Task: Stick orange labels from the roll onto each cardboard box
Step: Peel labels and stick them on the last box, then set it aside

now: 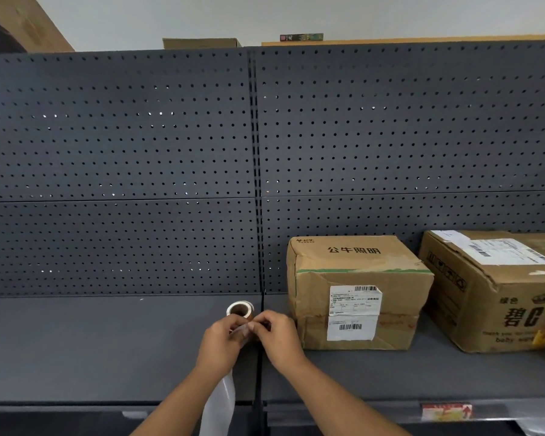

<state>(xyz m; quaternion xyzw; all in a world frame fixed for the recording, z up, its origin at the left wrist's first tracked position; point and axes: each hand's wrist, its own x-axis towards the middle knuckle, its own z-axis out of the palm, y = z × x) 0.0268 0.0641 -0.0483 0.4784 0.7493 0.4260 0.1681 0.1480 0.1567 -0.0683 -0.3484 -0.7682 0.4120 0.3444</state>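
Brown cardboard box (357,291) right of the right hand (277,333) bears white labels, black print, green tape; dark grey pegboard (120,171) dotted with holes beyond the hands

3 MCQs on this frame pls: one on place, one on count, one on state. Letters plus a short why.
1. Where does the label roll sit?
A. on the shelf, behind the hands
B. on top of a box
C. hung on the pegboard

2. How many cardboard boxes stand on the shelf at the right?
A. one
B. two
C. four

3. What are the hands doing?
A. resting flat on the shelf
B. lifting a box
C. both pinching the backing strip

Answers:
1 A: the roll rests on the grey shelf, just beyond the fingers.
2 B: the near box and the far-right box.
3 C: left hand and right hand meet on the strip.
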